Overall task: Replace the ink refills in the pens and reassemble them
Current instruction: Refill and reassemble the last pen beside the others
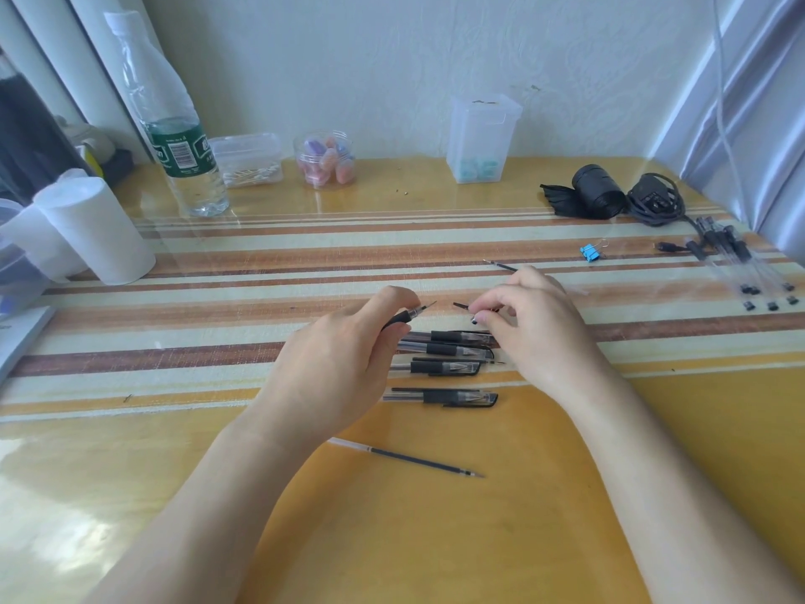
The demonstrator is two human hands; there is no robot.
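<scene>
My left hand [344, 359] grips a pen [409, 315] by its black rubber grip, tip pointing right. My right hand [531, 324] pinches a black pen cap [462, 306] just right of that tip, a small gap between them. Behind my right hand a thin refill [501, 265] lies on the table, its far end hidden by the hand. Below my hands lie several capped black pens [444, 367], one apart [442, 397] nearer me. A loose ink refill [414, 459] lies closer still, tip to the right.
More pens and loose caps [736, 263] lie at the right edge, near a blue binder clip [590, 252] and a black cable bundle [653, 202]. At the back stand a water bottle [174, 137], plastic boxes [481, 137] and a jar [324, 159]. A paper roll [96, 228] stands left.
</scene>
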